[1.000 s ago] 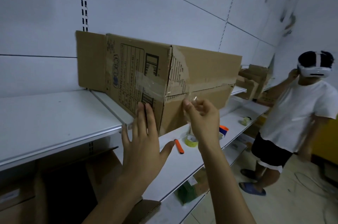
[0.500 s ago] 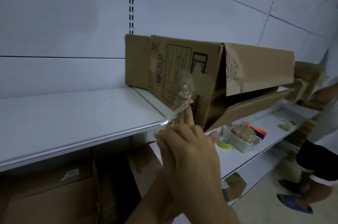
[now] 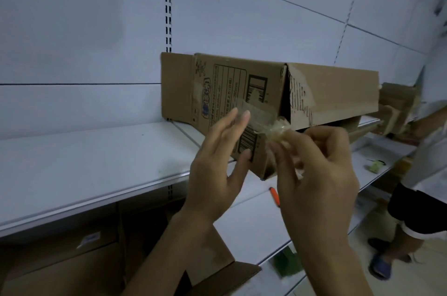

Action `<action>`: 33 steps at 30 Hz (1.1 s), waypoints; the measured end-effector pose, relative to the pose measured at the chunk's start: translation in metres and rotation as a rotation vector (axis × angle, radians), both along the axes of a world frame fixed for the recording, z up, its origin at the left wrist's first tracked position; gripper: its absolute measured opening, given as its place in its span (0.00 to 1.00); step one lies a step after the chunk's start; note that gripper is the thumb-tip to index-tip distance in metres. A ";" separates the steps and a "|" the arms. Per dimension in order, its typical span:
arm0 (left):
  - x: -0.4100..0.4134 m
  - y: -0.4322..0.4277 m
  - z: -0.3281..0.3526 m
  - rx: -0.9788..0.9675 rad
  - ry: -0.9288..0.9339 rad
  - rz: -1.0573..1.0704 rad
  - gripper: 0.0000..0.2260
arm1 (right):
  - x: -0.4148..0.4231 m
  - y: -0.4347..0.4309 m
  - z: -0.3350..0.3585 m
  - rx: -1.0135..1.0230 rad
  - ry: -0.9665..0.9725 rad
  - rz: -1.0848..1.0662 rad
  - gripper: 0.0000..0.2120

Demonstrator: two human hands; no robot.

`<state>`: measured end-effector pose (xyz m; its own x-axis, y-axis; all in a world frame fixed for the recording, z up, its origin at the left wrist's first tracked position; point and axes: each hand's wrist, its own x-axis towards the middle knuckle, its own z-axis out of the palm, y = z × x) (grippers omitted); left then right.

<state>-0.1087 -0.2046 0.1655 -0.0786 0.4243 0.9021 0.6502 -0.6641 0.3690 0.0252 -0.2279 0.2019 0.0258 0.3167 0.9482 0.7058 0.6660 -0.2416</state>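
Half a second ago our two hands were bunched together below the box with the tape held up against its printed side; now they have come apart, and the clear tape [image 3: 262,119] stretches between them in the middle of the frame, clear of the cardboard. Its right end is crumpled into a wad, which our right hand [image 3: 316,170] pinches between curled fingertips and thumb. Its flatter left end lies at the fingertips of our left hand [image 3: 217,165], whose fingers are straight and spread; we cannot tell whether the tape sticks to them. Just behind the tape the cardboard box [image 3: 333,87] lies on its side on the white shelf [image 3: 84,162], its near corner past the shelf edge and its end flaps gaping. Below the hands an orange marker [image 3: 275,196] lies on the next shelf down, with a small green thing [image 3: 376,165] farther right. Brown cartons [image 3: 60,266] fill the lower left. At the right edge stands another person [image 3: 420,201] in dark shorts.
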 end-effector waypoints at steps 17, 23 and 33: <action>-0.037 0.021 0.016 -0.302 -0.146 0.259 0.09 | 0.016 0.048 0.056 0.072 0.106 0.133 0.16; -0.029 0.036 0.033 -0.435 0.093 0.453 0.20 | -0.014 0.106 0.061 -0.152 -0.098 0.094 0.34; -0.095 -0.014 0.033 -0.296 -0.323 0.696 0.13 | -0.018 0.115 0.058 -0.115 -0.113 0.054 0.32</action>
<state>-0.2035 -0.2184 0.1984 -0.6483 0.3994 0.6482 0.7090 0.0066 0.7051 0.0070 -0.1133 0.2600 -0.0992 0.4211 0.9016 0.6965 0.6765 -0.2393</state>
